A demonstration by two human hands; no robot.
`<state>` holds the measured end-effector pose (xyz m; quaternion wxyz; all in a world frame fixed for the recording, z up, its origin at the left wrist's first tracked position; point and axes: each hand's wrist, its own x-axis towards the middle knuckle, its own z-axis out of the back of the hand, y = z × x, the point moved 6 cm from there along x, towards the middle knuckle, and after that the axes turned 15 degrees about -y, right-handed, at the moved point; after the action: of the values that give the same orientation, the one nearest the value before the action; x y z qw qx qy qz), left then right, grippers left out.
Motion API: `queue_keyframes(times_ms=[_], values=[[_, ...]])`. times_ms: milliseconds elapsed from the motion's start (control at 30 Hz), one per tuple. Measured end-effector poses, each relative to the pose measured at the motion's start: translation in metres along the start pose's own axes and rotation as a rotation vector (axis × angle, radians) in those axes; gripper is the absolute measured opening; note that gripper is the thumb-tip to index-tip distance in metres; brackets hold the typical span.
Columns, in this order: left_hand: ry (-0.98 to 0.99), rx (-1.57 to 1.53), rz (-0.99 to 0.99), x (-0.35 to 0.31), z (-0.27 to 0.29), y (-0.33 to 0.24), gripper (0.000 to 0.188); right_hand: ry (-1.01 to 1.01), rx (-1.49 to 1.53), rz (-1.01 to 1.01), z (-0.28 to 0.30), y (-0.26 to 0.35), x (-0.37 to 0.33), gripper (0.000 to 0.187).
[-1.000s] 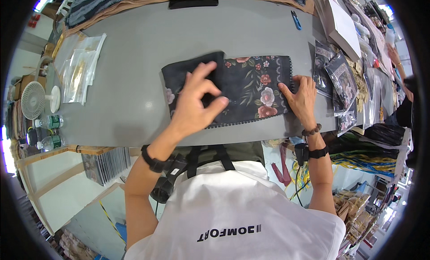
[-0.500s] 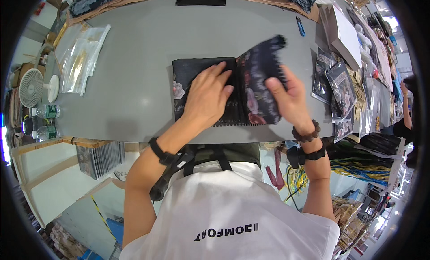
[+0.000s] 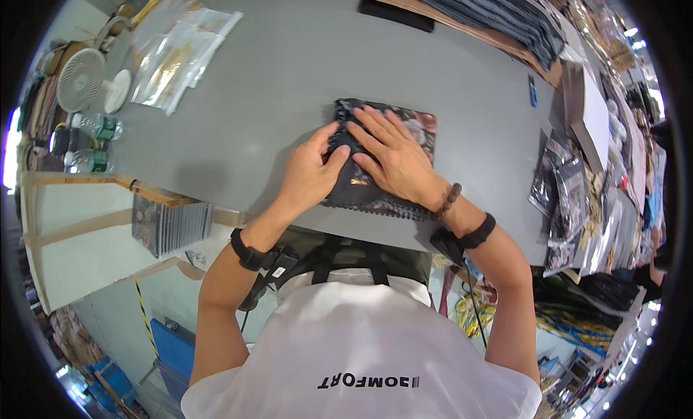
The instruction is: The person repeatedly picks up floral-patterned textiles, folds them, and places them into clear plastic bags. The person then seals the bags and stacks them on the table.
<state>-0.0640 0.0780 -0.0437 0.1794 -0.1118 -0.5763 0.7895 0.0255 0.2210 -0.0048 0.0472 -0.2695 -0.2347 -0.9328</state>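
Black fabric with a printed rose pattern and a scalloped trim makes up the one folded cloth that we have before us, lying flat near the front edge of the single smooth grey table. Two bare hands are on it, both ours, and each wrist wears one black band. Counting outward, we find one round white plastic fan at the far left, two clear plastic bottles with green labels below it, and one overlapping pile of clear plastic sleeves (we cannot count the sleeves themselves). Toward the back lies one flat black oblong; toward the right, one small blue hand tool, one thick white-faced block and at least three clear packets with dark floral contents. As for the cloth and our fingers, it lies directly beneath those of our right hand, which rests palm down across its upper middle, the four fingers slightly fanned toward the far left corner and the thumb held apart from them. Our left hand meets the trimmed left edge, its index finger reaching that border and its thumb angled toward the right thumb without touching it; whether the left fingers pinch any fabric, we cannot tell.
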Motion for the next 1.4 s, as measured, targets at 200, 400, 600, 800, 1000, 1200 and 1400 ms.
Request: queue_keyframes(times_ms=[200,400,600,800,1000,1200,1400], values=[[-0.350,0.529,-0.345,0.103,0.095,0.005,0.027,0.016,-0.105,-0.004,-0.002,0.002,-0.009,0.046],[-0.763,0.998,-0.437,0.191,0.216,0.024,0.023,-0.162,-0.130,-0.189,0.028,-0.024,0.011,0.039],[-0.526,0.899,-0.221,0.202,0.243,0.065,0.018,0.135,-0.049,-0.360,0.017,-0.043,0.032,0.035],[-0.457,0.983,-0.245,0.191,0.244,0.076,0.019,0.283,0.194,-0.566,0.001,-0.066,0.021,0.051],[-0.687,0.916,-0.449,0.168,0.249,0.041,0.016,0.001,0.223,-0.640,0.028,-0.097,-0.006,0.063],[-0.347,0.717,-0.552,0.083,0.161,0.017,0.011,-0.351,-0.590,-0.418,0.107,-0.088,-0.006,0.057],[-0.146,0.553,-0.607,-0.003,0.072,-0.008,0.012,-0.158,-0.025,0.094,0.010,0.013,0.024,0.040]])
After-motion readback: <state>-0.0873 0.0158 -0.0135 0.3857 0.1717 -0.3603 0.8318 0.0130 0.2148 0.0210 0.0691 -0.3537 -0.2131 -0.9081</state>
